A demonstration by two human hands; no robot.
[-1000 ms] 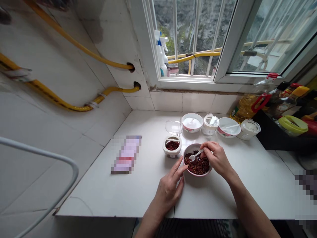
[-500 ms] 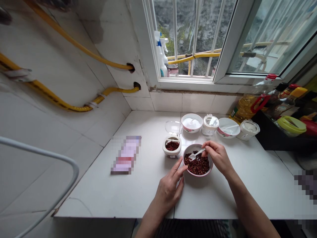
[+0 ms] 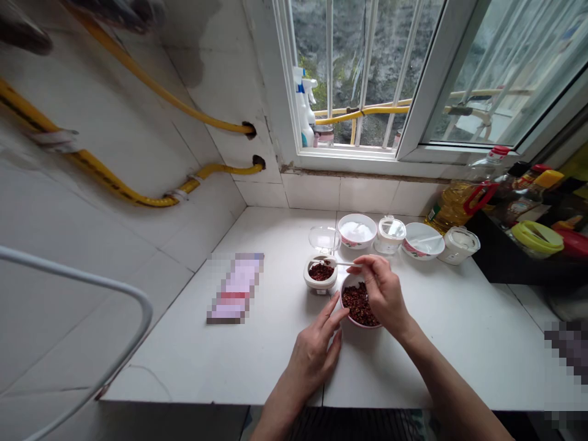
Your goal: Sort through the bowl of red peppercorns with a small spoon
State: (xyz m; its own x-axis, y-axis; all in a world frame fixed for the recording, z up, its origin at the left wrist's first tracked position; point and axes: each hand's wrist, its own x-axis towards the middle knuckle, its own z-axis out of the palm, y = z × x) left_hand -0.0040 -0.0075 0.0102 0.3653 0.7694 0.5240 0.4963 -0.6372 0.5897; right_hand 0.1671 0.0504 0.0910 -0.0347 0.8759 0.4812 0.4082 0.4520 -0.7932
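Observation:
A bowl [image 3: 361,306] of dark red dried peppercorns stands near the counter's middle, partly covered by my right hand [image 3: 380,291]. That hand pinches the handle of a small white spoon [image 3: 344,263], whose tip is over a small open jar [image 3: 320,283] with similar red contents. Dark bits show at the spoon's tip. My left hand [image 3: 319,343] rests at the bowl's left side, fingers apart and fingertips touching the rim. The jar's clear lid [image 3: 324,239] is flipped up behind it.
Behind are a bowl of white grains [image 3: 357,231], a lidded jar [image 3: 389,236], a bowl with a white spoon [image 3: 422,241] and another jar [image 3: 460,245]. A blurred purple packet [image 3: 236,288] lies left. An oil bottle [image 3: 452,202] and other bottles stand right.
My right hand has moved left and lifted the spoon from the bowl to over the open jar. My left hand has stayed at the bowl. The view has shifted slightly.

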